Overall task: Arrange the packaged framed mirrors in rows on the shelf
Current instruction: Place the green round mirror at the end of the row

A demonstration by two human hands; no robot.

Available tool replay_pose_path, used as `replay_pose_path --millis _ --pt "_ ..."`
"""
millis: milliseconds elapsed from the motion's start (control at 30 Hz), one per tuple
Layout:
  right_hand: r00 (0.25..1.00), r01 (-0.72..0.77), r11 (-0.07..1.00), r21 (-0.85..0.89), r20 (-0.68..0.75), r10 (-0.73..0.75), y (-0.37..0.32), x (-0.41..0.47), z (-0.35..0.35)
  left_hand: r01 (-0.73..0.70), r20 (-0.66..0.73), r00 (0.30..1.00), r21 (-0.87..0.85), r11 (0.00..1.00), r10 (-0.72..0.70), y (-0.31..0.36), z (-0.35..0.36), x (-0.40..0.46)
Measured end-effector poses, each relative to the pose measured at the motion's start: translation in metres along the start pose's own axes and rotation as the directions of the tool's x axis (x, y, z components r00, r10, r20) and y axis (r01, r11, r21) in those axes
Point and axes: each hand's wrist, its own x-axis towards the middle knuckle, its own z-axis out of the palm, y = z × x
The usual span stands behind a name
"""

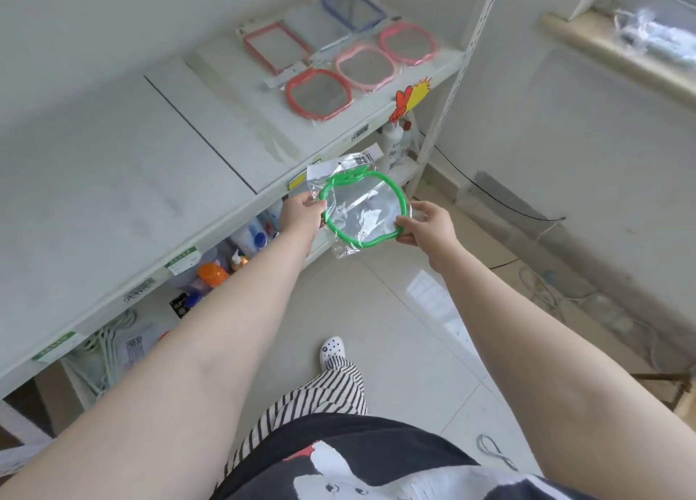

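Done so far: six packaged mirrors already lie on the shelf (226,122) at the far right end, in two rows of three, from the red one (319,94) to the blue one (352,9).
In hand: green mirror (363,209), bagged, held in the air just off the shelf's near edge.
Hands: left hand (303,213) pinches its left rim, right hand (429,224) pinches the right rim.
Left to do: I'd guess green goes down beside the red one; can't see any more waiting.

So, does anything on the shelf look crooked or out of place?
Nothing is damaged or spilled. The six mirrors on the shelf lie in two rows, though the blue mirror sits slightly turned. The green mirror is not shelved yet; both hands hold it.
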Motion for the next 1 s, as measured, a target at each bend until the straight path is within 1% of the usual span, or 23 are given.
replay_pose_path --millis 233,333,400,533,600,733,900,1000 --pt "0.998 0.029 1.000 -0.002 -0.048 -0.029 -0.057 0.068 -0.011 -0.063 0.015 0.998 -0.041 0.997 0.064 0.061 0.035 0.070" --pt "0.998 0.037 0.999 0.009 -0.051 -0.037 -0.077 0.090 -0.013 -0.108 0.009 0.994 -0.021 0.994 0.108 0.078 0.046 0.101" --pt "0.999 0.035 0.999 0.001 -0.039 -0.035 -0.086 0.105 -0.011 -0.108 0.006 0.994 -0.021 0.994 0.109 0.085 0.049 0.115" --pt "1.000 0.025 0.998 -0.062 0.009 -0.024 -0.099 0.142 -0.004 -0.065 -0.044 0.997 -0.025 0.998 0.064 0.099 0.050 0.123" --pt "0.998 0.022 0.993 -0.116 0.059 -0.015 -0.106 0.162 0.003 -0.049 -0.094 0.995 -0.038 0.998 0.045 0.104 0.049 0.130" --pt "0.982 0.059 0.974 -0.219 0.187 -0.018 -0.126 0.204 0.019 -0.039 -0.239 0.971 -0.090 0.995 0.016 0.110 0.047 0.156" --pt "0.927 0.157 0.927 -0.340 0.375 -0.019 -0.156 0.243 0.039 -0.018 -0.428 0.902 -0.174 0.985 -0.059 0.116 0.045 0.169" --pt "0.891 0.209 0.908 -0.363 0.453 -0.024 -0.162 0.254 0.063 -0.013 -0.518 0.850 -0.211 0.977 -0.101 0.107 0.034 0.166"
